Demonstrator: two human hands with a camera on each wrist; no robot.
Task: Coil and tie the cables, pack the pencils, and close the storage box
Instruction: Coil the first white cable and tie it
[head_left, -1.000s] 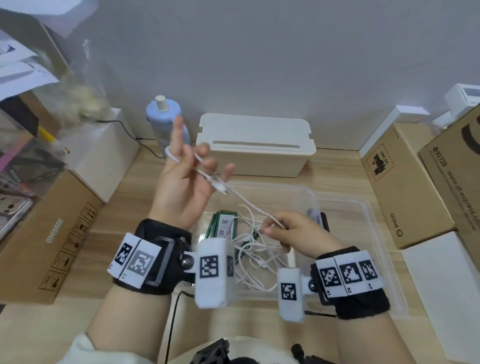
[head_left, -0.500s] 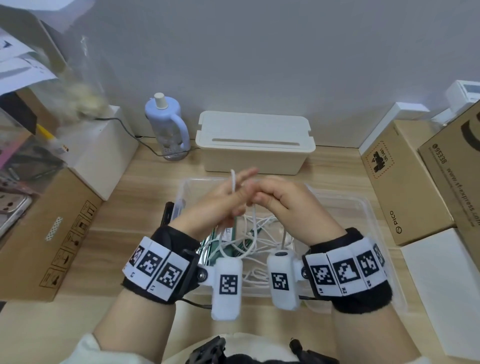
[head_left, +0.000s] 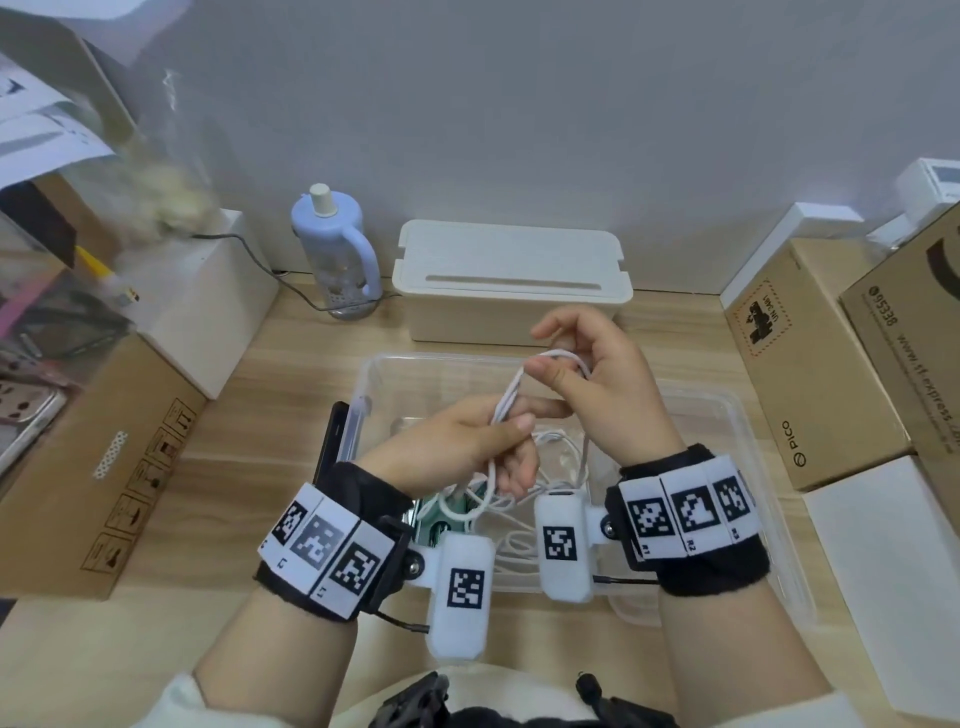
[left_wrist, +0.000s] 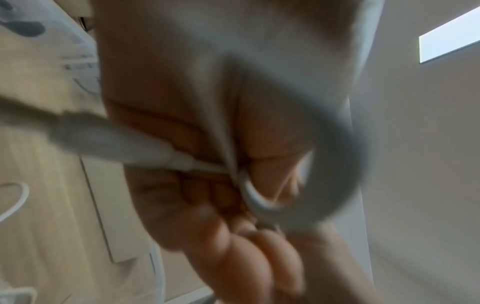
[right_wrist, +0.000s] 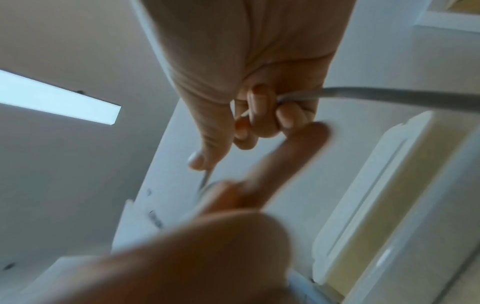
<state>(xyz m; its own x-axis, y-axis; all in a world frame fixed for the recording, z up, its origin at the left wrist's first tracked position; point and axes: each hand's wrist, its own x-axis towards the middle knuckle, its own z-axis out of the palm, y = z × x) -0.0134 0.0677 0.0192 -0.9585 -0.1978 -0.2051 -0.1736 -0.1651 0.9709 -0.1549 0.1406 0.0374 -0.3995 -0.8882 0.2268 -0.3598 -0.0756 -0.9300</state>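
A thin white cable (head_left: 511, 397) runs in doubled strands between my two hands above the clear plastic storage box (head_left: 737, 415). My left hand (head_left: 467, 452) grips the strands in its curled fingers, index finger stretched toward the right hand. My right hand (head_left: 592, 374) pinches the cable's looped end, with the loop lying over its fingers. More loose white cable (head_left: 519, 535) lies tangled in the box under my wrists. The left wrist view is blurred; it shows the cable (left_wrist: 249, 189) and a plug end against the palm. In the right wrist view the cable (right_wrist: 389, 98) leaves the curled fingers. No pencils show.
A closed cream cable box (head_left: 511, 280) stands behind the storage box, a pale blue bottle (head_left: 335, 254) to its left. Cardboard boxes (head_left: 810, 364) line the right side, another cardboard box (head_left: 98, 467) and a white box (head_left: 208, 296) the left. A dark phone-like slab (head_left: 330, 447) lies beside the storage box.
The left hand came down from its raised spot to meet the right above the box. The right hand has since drawn back and up, stretching a doubled length of cable between them.
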